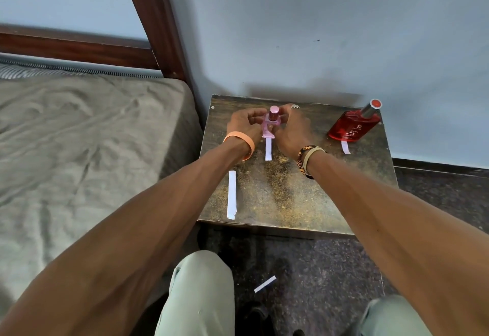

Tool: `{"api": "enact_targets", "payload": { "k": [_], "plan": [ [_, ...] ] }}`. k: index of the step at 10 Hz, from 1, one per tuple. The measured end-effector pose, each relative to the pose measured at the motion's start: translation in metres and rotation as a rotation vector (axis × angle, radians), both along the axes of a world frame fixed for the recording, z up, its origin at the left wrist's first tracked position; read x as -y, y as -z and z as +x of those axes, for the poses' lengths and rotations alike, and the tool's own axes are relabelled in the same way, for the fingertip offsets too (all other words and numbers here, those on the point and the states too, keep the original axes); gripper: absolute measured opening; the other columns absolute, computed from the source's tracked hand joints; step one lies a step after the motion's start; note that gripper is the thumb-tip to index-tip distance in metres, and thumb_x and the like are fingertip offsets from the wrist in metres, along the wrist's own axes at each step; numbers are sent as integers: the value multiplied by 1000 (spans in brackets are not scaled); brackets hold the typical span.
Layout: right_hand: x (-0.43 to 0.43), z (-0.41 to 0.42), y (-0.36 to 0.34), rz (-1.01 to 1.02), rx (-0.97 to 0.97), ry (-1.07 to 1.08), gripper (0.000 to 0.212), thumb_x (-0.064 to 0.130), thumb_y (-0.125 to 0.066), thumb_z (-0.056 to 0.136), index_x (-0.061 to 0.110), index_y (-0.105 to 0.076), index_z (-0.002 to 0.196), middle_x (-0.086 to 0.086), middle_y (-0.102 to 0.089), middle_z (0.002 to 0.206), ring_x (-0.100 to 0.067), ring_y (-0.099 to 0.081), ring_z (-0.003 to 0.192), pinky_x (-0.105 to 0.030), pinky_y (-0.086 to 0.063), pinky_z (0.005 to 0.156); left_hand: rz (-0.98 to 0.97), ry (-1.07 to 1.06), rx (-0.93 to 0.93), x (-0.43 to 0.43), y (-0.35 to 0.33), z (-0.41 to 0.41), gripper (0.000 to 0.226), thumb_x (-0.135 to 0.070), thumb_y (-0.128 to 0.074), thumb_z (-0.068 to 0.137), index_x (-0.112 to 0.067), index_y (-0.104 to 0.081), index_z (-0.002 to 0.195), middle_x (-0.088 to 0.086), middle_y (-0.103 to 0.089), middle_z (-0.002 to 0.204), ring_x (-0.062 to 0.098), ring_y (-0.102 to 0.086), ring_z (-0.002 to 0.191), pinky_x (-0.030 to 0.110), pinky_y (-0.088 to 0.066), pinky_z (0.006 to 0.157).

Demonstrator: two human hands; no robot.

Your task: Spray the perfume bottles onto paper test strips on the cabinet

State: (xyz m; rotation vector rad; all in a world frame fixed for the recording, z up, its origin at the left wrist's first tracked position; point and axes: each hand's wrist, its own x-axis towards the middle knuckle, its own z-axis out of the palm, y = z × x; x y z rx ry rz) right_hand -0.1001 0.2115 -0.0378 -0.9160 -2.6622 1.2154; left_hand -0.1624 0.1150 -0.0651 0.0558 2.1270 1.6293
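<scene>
A small pink perfume bottle [271, 122] with a pink cap stands at the back of the dark cabinet top [304, 198]. My left hand [244, 124] and my right hand [292, 126] both close around it from either side. A white paper strip [268, 149] sticks out toward me from under the bottle. A red perfume bottle [353, 125] with a silver and red cap stands at the back right, with a short strip [345, 147] under its front edge. A small stack of blank strips [231, 195] lies near the cabinet's front left.
A bed with a grey-green sheet [79, 137] and a dark wooden frame [158, 31] stands directly left of the cabinet. The pale wall [317, 31] runs behind. One loose strip [265, 284] lies on the dark floor between my knees.
</scene>
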Motion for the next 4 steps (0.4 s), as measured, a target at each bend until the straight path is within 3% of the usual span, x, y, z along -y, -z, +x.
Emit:
{"api": "enact_targets", "payload": {
  "k": [2, 4],
  "plan": [
    [-2, 0, 2, -16, 25, -5, 41, 5, -67, 86, 19, -57, 123, -3, -67, 117, -23, -63, 108, -44, -52, 94, 55, 17, 24, 1, 3, -2, 47, 13, -65, 67, -15, -71, 104, 6, -74, 97, 25, -71, 92, 37, -58, 77],
    [-5, 7, 2, -20, 111, -25, 66, 19, -74, 85, 14, -41, 142, -12, -54, 138, -30, -50, 128, -44, -43, 104, -158, 14, -75, 7, 7, -2, 58, 9, -63, 73, -21, -60, 123, -1, -64, 110, 25, -65, 100, 45, -57, 85]
  ]
}}
